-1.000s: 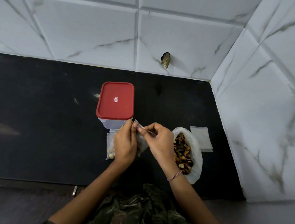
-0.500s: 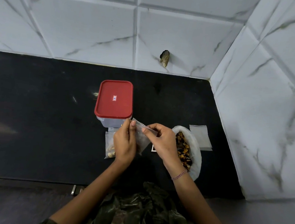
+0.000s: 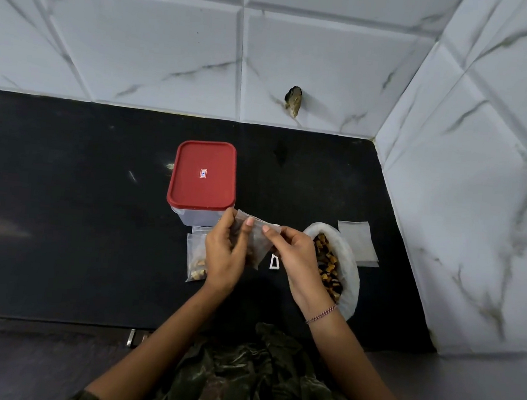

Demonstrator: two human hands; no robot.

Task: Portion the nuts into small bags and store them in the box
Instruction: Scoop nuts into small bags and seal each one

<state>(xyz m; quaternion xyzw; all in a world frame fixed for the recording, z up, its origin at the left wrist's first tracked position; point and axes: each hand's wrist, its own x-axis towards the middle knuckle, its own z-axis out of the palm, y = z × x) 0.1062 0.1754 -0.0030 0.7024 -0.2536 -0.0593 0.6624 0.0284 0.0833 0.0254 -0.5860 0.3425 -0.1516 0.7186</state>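
Observation:
A small clear bag (image 3: 257, 242) with some nuts in it is held just above the black counter (image 3: 65, 215). My left hand (image 3: 223, 253) pinches its top left edge and my right hand (image 3: 295, 259) pinches its top right edge. Behind them stands the clear box (image 3: 196, 216) with its red lid (image 3: 203, 176) on. A filled small bag (image 3: 195, 254) lies flat to the left, partly hidden by my left hand. The large white bag of mixed nuts (image 3: 329, 265) lies open to the right, beside my right wrist.
Empty small bags (image 3: 358, 242) lie stacked at the far right near the tiled side wall (image 3: 477, 185). A small white clip (image 3: 274, 261) lies on the counter between my hands. The tiled back wall has a broken hole (image 3: 293, 100).
My hands have drawn slightly apart along the bag's top edge, right hand moving right. The white clip under the bag has come into view.

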